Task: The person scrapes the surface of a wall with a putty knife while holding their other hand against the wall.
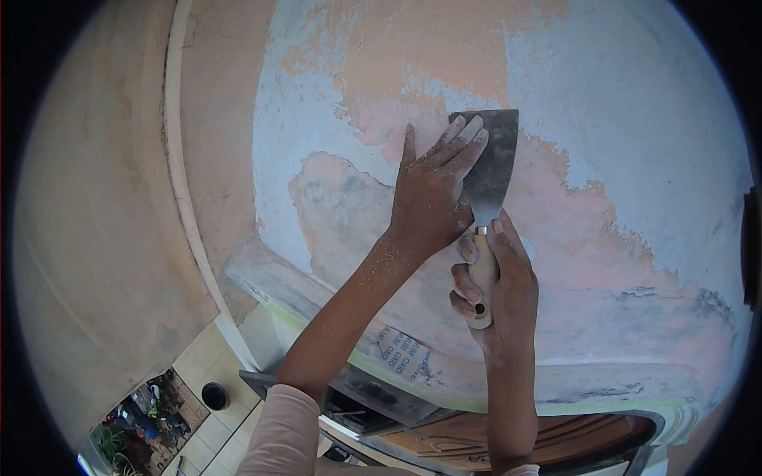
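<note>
A wide scraper blade (pixel 496 163) lies against the patchy wall (pixel 548 198), its top edge near flaking blue-white paint. My right hand (pixel 508 278) is wrapped round the scraper's pale wooden handle (pixel 480 270). On the left part of the blade rest the fingertips of my left hand (pixel 436 178), its fingers spread and dusty. Pink, orange and grey patches show around the blade where the paint is gone. Below my hands, a piece of printed sandpaper (pixel 405 353) lies on the ledge (pixel 587 381).
Under the ledge is a wooden door or window frame (pixel 556 436) with dark metal parts. A vertical trim strip (pixel 176 159) runs down the left wall. At lower left, a black bucket (pixel 215 396) stands on floor tiles (pixel 208 357) near plants and assorted items.
</note>
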`<control>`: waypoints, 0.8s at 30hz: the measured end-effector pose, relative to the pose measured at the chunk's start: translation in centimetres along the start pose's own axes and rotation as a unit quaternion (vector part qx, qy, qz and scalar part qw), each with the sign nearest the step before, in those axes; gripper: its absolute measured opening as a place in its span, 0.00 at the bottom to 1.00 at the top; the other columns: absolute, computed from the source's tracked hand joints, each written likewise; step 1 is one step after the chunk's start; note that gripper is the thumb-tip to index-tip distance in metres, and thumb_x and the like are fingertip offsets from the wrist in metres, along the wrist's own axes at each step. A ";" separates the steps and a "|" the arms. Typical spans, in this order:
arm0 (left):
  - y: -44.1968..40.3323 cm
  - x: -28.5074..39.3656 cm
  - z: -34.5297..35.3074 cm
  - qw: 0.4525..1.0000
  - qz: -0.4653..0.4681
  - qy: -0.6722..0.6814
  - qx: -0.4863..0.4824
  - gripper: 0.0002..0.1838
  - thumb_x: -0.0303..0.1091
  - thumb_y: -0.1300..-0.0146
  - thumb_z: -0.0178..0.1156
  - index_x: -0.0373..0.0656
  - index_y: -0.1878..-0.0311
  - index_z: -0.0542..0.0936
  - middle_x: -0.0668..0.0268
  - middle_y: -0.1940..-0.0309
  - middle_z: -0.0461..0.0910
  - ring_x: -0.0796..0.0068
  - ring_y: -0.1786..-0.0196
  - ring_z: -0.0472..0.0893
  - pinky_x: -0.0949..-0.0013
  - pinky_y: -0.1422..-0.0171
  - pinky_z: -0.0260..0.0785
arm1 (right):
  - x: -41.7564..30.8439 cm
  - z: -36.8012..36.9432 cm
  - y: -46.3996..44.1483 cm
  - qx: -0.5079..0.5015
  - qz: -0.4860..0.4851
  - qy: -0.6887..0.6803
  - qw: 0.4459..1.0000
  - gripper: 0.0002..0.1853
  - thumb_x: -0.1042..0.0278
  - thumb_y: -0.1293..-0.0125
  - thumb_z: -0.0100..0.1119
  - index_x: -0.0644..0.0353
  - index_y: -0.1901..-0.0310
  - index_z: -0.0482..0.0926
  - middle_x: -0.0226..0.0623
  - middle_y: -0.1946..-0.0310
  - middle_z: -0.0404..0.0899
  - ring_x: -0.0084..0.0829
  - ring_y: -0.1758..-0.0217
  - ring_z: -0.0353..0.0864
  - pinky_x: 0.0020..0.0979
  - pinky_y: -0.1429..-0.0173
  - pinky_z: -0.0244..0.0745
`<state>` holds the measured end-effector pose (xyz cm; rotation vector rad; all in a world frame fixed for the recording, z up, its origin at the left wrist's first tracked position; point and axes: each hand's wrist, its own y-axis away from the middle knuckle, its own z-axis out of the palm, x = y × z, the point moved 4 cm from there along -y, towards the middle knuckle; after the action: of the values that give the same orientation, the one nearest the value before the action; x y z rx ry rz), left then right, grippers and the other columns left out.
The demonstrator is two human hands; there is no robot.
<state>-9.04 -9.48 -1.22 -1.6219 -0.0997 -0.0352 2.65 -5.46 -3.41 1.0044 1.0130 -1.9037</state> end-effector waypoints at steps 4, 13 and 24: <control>-1.5 -0.7 -0.2 1.000 -0.003 0.009 0.019 0.37 0.19 0.57 0.59 0.40 0.37 0.72 0.57 0.34 0.70 0.58 0.28 0.64 0.36 0.24 0.38 | -0.7 1.5 -1.5 0.011 -0.002 -0.001 1.000 0.15 0.62 0.25 0.39 0.56 0.42 0.68 0.28 0.74 0.69 0.16 0.87 0.60 0.18 0.88 0.54; -1.5 -0.2 -0.2 1.000 0.004 -0.011 0.001 0.37 0.20 0.57 0.61 0.40 0.36 0.72 0.58 0.35 0.70 0.60 0.28 0.64 0.37 0.24 0.38 | -0.9 0.9 -1.1 0.003 0.003 -0.011 1.000 0.14 0.60 0.24 0.40 0.56 0.44 0.67 0.30 0.73 0.70 0.20 0.88 0.62 0.21 0.88 0.55; -0.8 1.4 0.5 1.000 -0.003 0.013 -0.002 0.34 0.23 0.53 0.61 0.42 0.36 0.73 0.59 0.35 0.71 0.59 0.29 0.66 0.38 0.24 0.41 | -0.5 -0.9 0.7 0.024 -0.004 0.013 1.000 0.15 0.59 0.25 0.38 0.54 0.44 0.66 0.28 0.72 0.67 0.16 0.86 0.58 0.18 0.88 0.52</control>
<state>-7.74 -8.88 -0.35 -1.6250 -0.0848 -0.0612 3.70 -4.86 -3.53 1.0562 0.9914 -1.9352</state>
